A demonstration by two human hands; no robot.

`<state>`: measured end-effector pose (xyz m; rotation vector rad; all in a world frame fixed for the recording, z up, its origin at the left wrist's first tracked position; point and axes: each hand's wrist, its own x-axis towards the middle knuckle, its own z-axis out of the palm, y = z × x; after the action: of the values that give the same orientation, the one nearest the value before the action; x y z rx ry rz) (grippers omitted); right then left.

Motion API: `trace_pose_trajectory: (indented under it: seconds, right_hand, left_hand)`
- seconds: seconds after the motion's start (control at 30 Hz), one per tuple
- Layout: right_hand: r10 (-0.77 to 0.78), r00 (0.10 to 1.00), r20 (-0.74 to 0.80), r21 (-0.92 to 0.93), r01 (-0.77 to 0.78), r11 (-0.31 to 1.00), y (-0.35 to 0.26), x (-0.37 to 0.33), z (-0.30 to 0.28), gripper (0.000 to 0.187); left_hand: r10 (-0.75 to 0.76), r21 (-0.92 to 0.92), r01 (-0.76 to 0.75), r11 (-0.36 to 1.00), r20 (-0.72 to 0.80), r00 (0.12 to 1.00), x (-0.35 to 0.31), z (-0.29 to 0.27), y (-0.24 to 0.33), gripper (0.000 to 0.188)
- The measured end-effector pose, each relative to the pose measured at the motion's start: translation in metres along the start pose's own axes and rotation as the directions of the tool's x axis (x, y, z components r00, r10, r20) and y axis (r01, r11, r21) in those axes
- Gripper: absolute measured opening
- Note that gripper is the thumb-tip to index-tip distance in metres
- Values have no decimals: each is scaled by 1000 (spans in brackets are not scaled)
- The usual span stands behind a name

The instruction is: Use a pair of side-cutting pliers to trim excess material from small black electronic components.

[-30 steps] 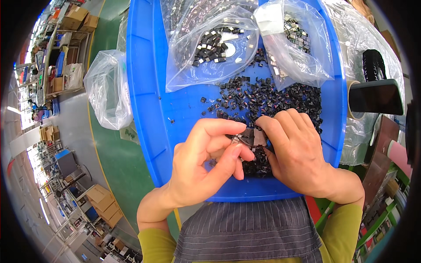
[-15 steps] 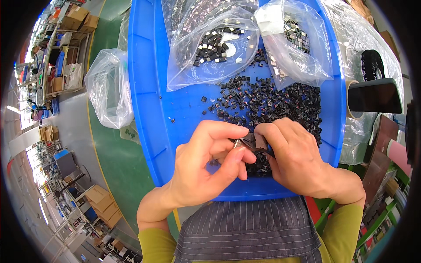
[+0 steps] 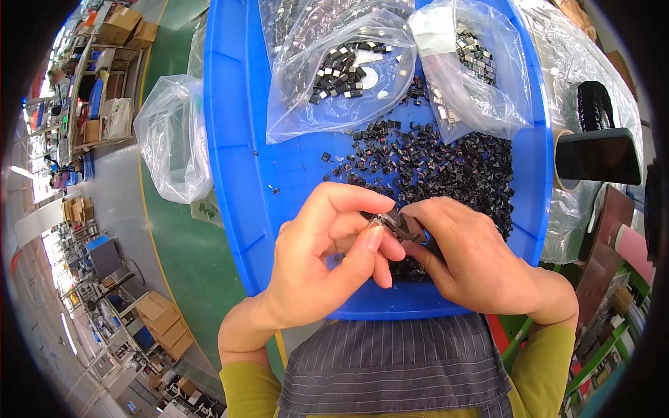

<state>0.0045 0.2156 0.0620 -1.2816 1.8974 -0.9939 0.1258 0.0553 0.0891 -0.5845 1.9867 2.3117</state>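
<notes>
Over the near part of a blue tray (image 3: pixel 233 174), my two hands meet. My left hand (image 3: pixel 327 258) is closed in a pinch on a small black and silver part (image 3: pixel 378 221) between thumb and fingers. My right hand (image 3: pixel 481 251) wraps round dark pliers (image 3: pixel 405 227), whose jaws reach to that small part; most of the handles are hidden in the palm. Beyond and beneath the hands spreads a heap of small black plastic pieces (image 3: pixel 453 164).
Two clear bags, the left bag (image 3: pixel 296 115) and the right bag (image 3: pixel 512 104), hold small black and silver parts at the tray's far end. An empty-looking plastic bag (image 3: pixel 171 146) hangs at its left side. Right of the tray are a phone (image 3: pixel 598 157) and a tape roll (image 3: pixel 563 182).
My right hand has turned slightly, and more of the pliers' dark jaws shows at the small part. My left hand keeps its pinch almost in place.
</notes>
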Motion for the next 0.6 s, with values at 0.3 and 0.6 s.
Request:
trace_pose_trajectory:
  seconds: [0.3, 0.6]
  right_hand:
    - [-111, 982, -151, -434, 35, 900, 5, 1, 2, 52]
    - [-188, 953, -237, -520, 39, 853, 8, 3, 9, 24]
  left_hand:
    - [58, 143, -54, 988, -18, 998, 0, 6, -4, 26]
    - [117, 186, -114, 976, -7, 993, 0, 7, -8, 28]
